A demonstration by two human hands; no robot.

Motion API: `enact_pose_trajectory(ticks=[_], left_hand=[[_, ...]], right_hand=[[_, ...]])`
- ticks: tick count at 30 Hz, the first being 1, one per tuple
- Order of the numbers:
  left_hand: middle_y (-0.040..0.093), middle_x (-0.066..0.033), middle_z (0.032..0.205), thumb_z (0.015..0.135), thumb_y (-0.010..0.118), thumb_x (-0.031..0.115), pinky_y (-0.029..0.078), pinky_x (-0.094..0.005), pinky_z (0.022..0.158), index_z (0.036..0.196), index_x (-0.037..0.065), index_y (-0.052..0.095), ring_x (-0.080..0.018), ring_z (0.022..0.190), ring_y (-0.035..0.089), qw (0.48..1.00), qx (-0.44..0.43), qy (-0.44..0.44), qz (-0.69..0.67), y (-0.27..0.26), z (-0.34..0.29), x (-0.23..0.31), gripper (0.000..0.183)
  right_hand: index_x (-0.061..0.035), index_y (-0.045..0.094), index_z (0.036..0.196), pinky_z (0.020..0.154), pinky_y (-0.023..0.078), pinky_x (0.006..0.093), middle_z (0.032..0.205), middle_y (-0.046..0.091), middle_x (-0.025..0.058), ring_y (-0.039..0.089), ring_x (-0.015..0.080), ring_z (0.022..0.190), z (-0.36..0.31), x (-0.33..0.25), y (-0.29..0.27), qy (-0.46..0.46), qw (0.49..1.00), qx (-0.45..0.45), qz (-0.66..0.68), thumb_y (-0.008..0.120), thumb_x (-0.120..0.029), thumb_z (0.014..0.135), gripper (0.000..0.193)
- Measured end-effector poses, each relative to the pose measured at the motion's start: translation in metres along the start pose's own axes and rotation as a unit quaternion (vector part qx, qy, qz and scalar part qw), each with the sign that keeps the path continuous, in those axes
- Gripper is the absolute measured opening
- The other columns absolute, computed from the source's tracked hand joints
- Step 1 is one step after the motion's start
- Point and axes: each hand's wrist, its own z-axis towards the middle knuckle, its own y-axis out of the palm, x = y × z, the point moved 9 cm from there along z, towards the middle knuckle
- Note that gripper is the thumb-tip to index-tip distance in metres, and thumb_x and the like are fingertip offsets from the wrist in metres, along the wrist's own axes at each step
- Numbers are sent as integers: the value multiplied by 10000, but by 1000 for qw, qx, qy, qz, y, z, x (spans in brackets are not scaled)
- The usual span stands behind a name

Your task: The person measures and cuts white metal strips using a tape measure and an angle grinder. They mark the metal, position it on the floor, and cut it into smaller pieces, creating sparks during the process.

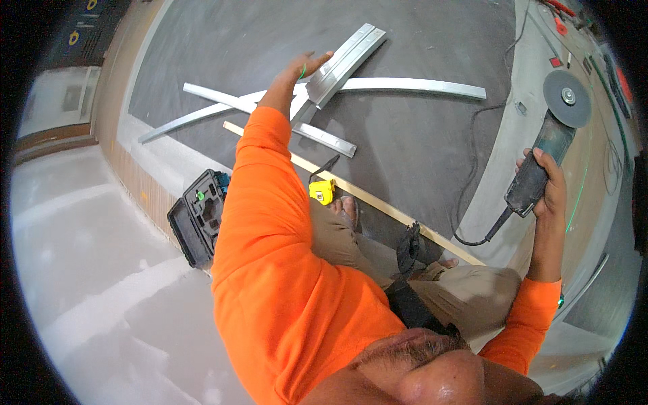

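My right hand [552, 183] is wrapped round the dark body of an angle grinder [540, 165], held up at the right. Its grey cutting disc [559, 88] points away from me, and its cord trails from the near end. My left hand [307, 66] reaches out with fingers stretched, beside a wide metal channel [347, 64]; whether it touches the channel is unclear. Several thin metal studs [418, 85] cross beneath and around that channel. A short metal piece [325, 140] lies nearer to me.
A yellow tape measure [322, 192] sits by my foot, alongside a long wooden strip [378, 198]. An open tool case [197, 216] stands at the left. The black cord [474, 148] runs across the grey floor [432, 40]. More tools lie at the far right.
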Motion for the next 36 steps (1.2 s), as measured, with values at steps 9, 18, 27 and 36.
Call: enact_pose_trajectory(ticks=[9,18,27,36], left_hand=[[578,-276,1350,893,583,559,431,-446,1068,1392,0,545,-403,1271,552,986,119,2,-116,-87,-65,-84,751],[652,-264,1218,852,700,352,490,-381,963,1314,-82,575,-318,1087,653,856,381,-76,-341,-49,-268,-193,646],[574,-350,1289,771,696,695,466,-428,1014,1415,-98,461,-379,1213,592,827,229,-190,-477,25,-234,-209,1049],[608,-318,1265,708,745,623,528,-425,952,1168,-151,637,-409,1162,629,934,2,-156,-322,25,-152,-167,907]], right_hand=[[1,630,1052,639,568,350,841,681,104,687,223,726,-6,-19,58,-6,986,-43,-159,762,-239,815,363],[-13,587,1106,650,549,340,883,660,77,661,192,701,18,19,192,2,948,-176,-265,789,-93,759,409],[12,611,1126,723,534,327,927,689,88,660,187,803,51,86,343,-29,850,-270,-451,818,-122,694,498],[28,620,1214,831,549,367,1037,715,186,699,281,915,87,125,413,-102,735,-300,-600,850,-231,603,703]])
